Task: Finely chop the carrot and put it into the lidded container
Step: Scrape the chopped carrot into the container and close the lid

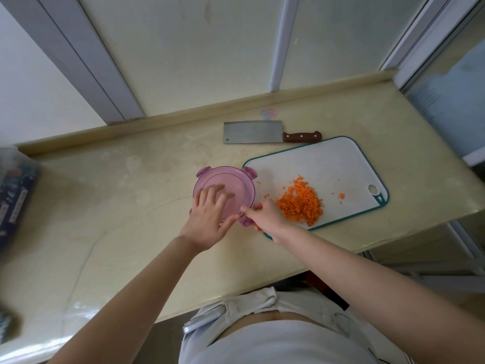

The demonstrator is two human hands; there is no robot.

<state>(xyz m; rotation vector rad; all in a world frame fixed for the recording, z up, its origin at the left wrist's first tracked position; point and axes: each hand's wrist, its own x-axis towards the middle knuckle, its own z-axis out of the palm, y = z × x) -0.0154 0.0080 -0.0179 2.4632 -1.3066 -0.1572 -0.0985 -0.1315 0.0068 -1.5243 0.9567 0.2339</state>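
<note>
Pink container [225, 177] partly beneath hands [207, 222]

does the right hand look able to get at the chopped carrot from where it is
Probably yes: the right hand pinches the lid clip right beside the chopped carrot on the cutting board, with nothing between them.

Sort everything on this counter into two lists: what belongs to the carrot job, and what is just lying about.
Belongs to the job: chopped carrot, cutting board, cleaver, pink lidded container, with left hand flat on its lid and right hand pinching a clasp.
Lying about: dark patterned box at the left edge, small pastel bits by the back ledge.
</note>
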